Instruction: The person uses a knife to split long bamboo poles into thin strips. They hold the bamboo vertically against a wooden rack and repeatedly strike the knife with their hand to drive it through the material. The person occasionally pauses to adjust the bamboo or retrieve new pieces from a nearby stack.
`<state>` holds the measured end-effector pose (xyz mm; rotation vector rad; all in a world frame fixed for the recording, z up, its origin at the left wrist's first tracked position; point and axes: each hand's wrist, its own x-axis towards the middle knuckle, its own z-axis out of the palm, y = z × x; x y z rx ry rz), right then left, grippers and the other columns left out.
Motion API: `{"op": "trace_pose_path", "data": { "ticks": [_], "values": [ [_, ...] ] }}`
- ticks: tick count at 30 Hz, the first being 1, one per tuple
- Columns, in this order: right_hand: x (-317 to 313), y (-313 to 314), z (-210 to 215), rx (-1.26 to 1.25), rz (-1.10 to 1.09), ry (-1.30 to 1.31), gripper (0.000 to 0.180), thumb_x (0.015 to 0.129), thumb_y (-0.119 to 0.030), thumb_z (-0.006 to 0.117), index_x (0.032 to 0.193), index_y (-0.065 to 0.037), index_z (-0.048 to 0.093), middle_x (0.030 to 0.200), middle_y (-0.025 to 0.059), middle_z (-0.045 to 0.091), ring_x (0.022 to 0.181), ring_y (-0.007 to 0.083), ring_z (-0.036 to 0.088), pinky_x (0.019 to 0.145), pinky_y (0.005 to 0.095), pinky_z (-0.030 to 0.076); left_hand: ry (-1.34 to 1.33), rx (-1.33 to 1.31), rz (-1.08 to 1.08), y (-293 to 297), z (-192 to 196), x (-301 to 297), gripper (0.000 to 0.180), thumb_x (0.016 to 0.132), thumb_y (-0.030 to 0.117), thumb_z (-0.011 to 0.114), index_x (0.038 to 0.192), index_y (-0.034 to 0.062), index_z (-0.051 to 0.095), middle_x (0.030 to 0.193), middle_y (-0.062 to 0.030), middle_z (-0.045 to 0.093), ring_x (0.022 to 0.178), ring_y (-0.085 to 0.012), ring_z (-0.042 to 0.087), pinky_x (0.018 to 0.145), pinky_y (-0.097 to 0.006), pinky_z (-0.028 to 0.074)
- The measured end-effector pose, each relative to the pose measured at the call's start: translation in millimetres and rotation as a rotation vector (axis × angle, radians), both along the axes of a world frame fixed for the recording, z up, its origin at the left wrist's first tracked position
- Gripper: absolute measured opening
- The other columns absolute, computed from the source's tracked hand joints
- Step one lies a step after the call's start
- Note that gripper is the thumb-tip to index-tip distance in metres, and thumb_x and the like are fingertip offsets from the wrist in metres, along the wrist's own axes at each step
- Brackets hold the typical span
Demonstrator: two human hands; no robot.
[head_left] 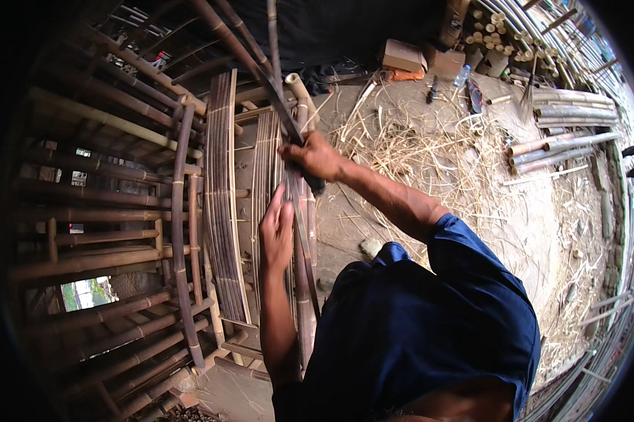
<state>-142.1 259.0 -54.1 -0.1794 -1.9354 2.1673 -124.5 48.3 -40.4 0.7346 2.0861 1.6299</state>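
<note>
My right hand (317,156) is closed around a long, dark, flat strip (282,105) that slants up and away to the far left. A dark rounded shape shows just below that fist; what it is, I cannot tell. My left hand (276,232) lies nearer to me with its fingers stretched out, beside a thin dark strip (303,243) running back toward my body. Whether both strips are one piece is hidden at the right hand. Under and left of the hands are slatted bamboo panels (222,176), and a bamboo pole (305,281) runs alongside.
A bamboo frame (183,232) of stacked poles fills the left side. Pale shavings (408,148) litter the floor to the right. Farther off are a cardboard box (403,55), a plastic bottle (462,75) and cut bamboo poles (553,151).
</note>
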Motion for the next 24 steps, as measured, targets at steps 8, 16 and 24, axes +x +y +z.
{"op": "trace_pose_path", "data": {
  "ticks": [8,16,24],
  "values": [
    [59,-12,-11,1.080,0.055,-0.020,0.083,0.089,-0.079,0.026,0.097,-0.003,0.059,0.062,0.0158,0.058,0.050,0.0234,0.057,0.047,0.0444,0.047,-0.396,0.234,0.322,5,6,1,0.034,0.100,0.024,0.056,0.126,0.0033,0.058,0.069,0.0006,0.053,0.047,-0.0020,0.039,0.038,-0.018,0.031],
    [2,49,-28,1.118,-0.193,-0.013,0.077,0.093,-0.073,0.029,0.067,-0.008,0.060,0.056,0.0130,0.059,0.045,0.0228,0.057,0.046,0.0393,0.049,-0.023,0.013,0.327,-10,-16,52,0.043,0.103,0.027,0.050,0.130,-0.0066,0.054,0.057,0.0053,0.040,0.047,-0.0024,0.036,0.041,-0.021,0.029],
    [-15,72,-31,1.286,-0.338,0.012,0.072,0.095,-0.070,0.029,0.063,-0.010,0.053,0.048,0.0100,0.045,0.040,0.0239,0.048,0.045,0.0442,0.047,-0.250,-0.074,0.266,-72,25,113,0.038,0.103,0.019,0.048,0.129,-0.0087,0.053,0.057,0.0051,0.036,0.048,-0.0022,0.032,0.043,-0.022,0.026]
  ]
}}
